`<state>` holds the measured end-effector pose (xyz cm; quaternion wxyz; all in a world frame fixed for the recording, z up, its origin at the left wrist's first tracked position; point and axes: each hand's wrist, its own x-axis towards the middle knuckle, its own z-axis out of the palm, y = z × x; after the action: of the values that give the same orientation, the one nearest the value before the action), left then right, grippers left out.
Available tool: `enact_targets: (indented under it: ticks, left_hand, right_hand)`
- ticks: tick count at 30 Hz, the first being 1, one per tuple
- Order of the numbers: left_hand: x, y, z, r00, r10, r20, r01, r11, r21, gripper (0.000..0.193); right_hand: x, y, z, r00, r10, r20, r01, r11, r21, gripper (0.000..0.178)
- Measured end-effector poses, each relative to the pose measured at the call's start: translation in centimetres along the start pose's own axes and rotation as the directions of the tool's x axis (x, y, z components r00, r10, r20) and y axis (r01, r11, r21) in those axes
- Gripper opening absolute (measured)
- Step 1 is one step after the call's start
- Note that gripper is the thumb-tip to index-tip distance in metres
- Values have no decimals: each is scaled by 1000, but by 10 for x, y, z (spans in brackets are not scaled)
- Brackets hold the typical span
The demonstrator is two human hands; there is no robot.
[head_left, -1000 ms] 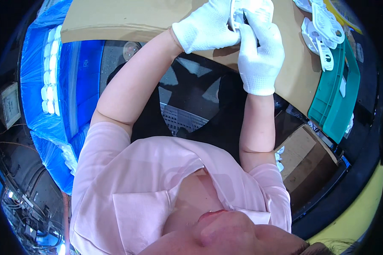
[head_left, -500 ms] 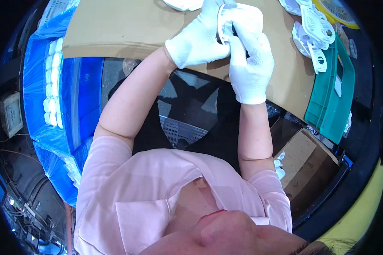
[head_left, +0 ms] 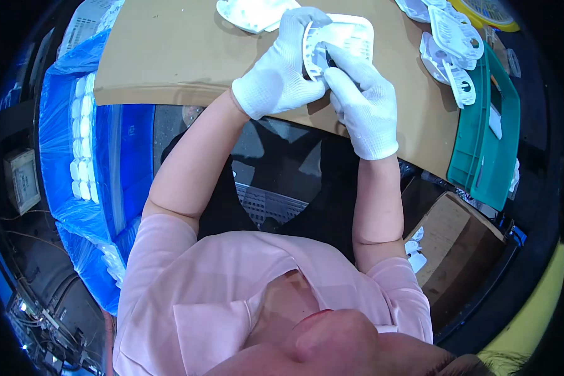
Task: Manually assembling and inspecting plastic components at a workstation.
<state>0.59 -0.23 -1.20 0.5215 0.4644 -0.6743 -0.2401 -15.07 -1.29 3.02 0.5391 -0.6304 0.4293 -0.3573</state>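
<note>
My left hand [head_left: 282, 69], in a white knit glove, grips a white moulded plastic part [head_left: 351, 30] by its left side, fingers behind the edge and thumb along the bottom. The part is a rounded shallow shell with slots inside, tilted so its inner side shows. My right hand [head_left: 365, 103], gloved the same way, is closed on a small dark thin tool [head_left: 329, 59], whose kind I cannot make out. The tool lies against the lower part of the shell, largely hidden by the fingers.
Brown cardboard [head_left: 175, 50] covers the table. Another white part [head_left: 250, 15] lies at the far edge, and several more [head_left: 454, 44] sit at right beside a green tray [head_left: 489, 138] and a yellow basket [head_left: 489, 12]. At left stands a blue-lined crate [head_left: 122, 163] with stacked white parts.
The plastic part has turned so more of its slotted inside shows. Both hands sit slightly lower and further left in view. The dark tool now shows more clearly between the right fingers.
</note>
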Motion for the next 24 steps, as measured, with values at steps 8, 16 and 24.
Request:
enact_targets:
  ticks: [8,16,24]
  left_hand:
    - [3,5,-4,989,143,23,-145,967,210,69]
    - [6,15,-2,997,-44,-57,38,995,-88,77]
    - [1,25,-1,992,-90,90,101,987,-126,87]
  right_hand:
    - [-1,2,4,997,46,-64,-49,997,-52,30]
    - [5,3,-5,947,-111,-301,123,992,22,29]
    - [-9,7,12,911,-405,-78,357,870,-340,45]
